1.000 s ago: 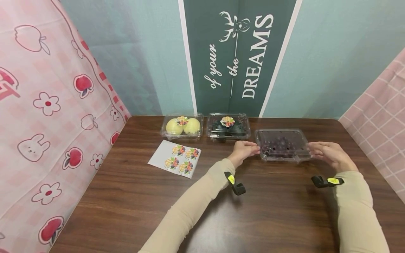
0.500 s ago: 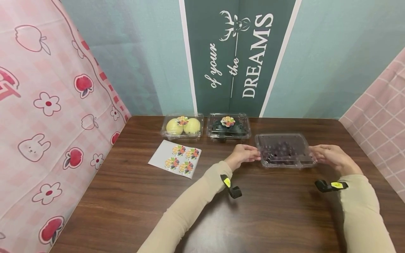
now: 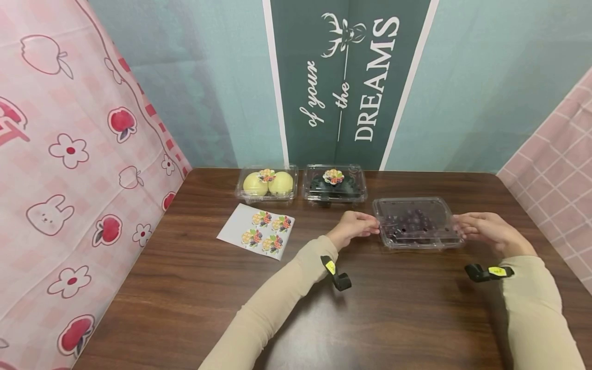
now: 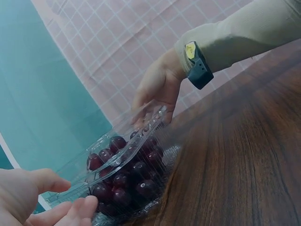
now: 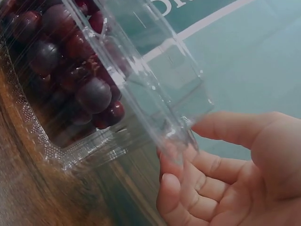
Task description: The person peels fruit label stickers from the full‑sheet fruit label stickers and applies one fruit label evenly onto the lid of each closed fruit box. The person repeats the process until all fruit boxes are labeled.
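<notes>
In clear box [image 3: 423, 242], grapes [image 5: 61, 61] (dark, glossy)

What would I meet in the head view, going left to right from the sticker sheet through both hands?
White paper sheet with colourful fruit stickers, left hand, clear rectangular plastic box of round dark-purple fruit, right hand.

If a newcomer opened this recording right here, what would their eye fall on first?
Probably the clear plastic box of round dark-red grapes, held between the left hand and right hand, right of centre in the head view. Next, likely the dark green fabric panel with sideways white lettering, behind the brown wood-grain table. The four colourful fruit stickers on a white sheet also stand out, left of centre.
</notes>
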{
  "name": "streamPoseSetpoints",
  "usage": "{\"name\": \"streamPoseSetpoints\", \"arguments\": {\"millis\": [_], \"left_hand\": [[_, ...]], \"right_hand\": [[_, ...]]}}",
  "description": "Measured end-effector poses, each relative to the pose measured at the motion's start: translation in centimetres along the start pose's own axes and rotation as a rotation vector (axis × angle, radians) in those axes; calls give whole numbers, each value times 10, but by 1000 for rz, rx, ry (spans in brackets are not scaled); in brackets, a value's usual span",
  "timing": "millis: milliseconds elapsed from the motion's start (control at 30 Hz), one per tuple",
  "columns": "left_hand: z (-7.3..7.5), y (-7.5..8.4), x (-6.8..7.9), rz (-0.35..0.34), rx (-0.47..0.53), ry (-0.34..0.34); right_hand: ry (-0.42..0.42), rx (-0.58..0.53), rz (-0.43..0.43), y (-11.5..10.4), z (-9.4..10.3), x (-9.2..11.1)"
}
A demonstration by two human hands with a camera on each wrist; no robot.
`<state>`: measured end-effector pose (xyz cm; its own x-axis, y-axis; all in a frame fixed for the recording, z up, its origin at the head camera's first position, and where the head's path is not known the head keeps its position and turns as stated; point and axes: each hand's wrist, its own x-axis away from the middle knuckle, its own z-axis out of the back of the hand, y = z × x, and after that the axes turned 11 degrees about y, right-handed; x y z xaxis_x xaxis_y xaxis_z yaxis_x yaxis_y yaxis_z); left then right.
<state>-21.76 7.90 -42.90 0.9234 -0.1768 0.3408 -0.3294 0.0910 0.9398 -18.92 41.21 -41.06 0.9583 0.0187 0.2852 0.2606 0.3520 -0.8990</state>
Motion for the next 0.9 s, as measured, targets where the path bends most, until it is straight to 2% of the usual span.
{"name": "streamPoseSetpoints", "arguments": {"millis": [167,467,667,900], "left_hand": [[-2,1,-2,5,37,45],[-1,2,0,1,32,56],[5,0,-1,12,34,48],[14,-2,-2,9,10,6]], "right_hand": [[-16,0,36,2,0,-1],[14,126,43,-3,-6,-2],[-18,77,60,-4,-10,-3],[-49,41,90,-4,-14,-4]]}}
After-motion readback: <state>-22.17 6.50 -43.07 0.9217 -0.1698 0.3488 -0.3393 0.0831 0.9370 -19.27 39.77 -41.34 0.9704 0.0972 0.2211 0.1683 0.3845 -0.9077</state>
